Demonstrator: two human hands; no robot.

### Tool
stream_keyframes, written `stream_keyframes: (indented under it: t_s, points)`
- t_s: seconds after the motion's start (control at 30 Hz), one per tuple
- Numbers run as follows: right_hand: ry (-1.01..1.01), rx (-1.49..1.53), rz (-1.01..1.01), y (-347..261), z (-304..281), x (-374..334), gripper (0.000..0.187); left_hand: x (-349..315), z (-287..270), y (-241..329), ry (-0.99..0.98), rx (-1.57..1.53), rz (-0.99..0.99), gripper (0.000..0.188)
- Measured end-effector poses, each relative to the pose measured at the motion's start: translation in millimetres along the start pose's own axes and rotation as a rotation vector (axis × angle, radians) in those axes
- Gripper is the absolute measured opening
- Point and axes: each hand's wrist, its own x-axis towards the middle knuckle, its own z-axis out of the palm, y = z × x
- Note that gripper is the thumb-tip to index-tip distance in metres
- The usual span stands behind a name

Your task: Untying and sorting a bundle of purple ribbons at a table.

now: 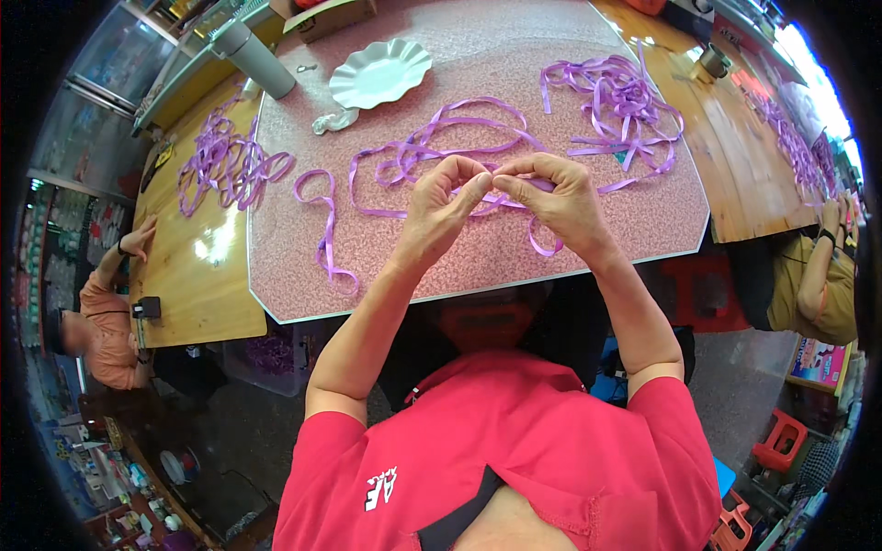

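Both my hands meet over the near middle of a pink speckled table (413,262), thumbs and fingertips pinched close together. Between them runs a purple ribbon (536,184), a flat narrow band. My left hand (447,204) pinches it from the left. Fingers of my right hand (557,202) are closed round it, and a short loop hangs below that hand. What lies exactly between the fingertips is too small to make out. Loose coils of the same ribbon spread on the table behind my hands, with a tangled heap (625,106) to the far right and a separate looped strand (327,225) to the left.
A white scalloped plate (381,73) and a crumpled clear wrapper (335,120) lie at the back, beside a grey tumbler (253,57). More purple ribbon (230,165) is heaped on the wooden table at left. Other people sit left and right. Red stools (781,441) stand on the floor.
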Motion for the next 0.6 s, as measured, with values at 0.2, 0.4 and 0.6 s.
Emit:
stream_keyframes:
  t_s: [0.2,0.4,0.6]
  points:
    - [-0.051,0.082,0.149,0.6,-18.0,1.5,0.016,0.6,-6.4,5.9,-0.057,-0.025,0.001,0.023]
    - [-0.031,0.037,0.161,0.6,-19.9,2.7,0.018,5.8,-0.2,25.1,-0.013,0.505,0.427,0.021]
    - [-0.106,0.02,0.136,-3.1,-19.2,2.0,0.016,11.6,-6.9,31.8,-0.111,1.012,0.761,0.016]
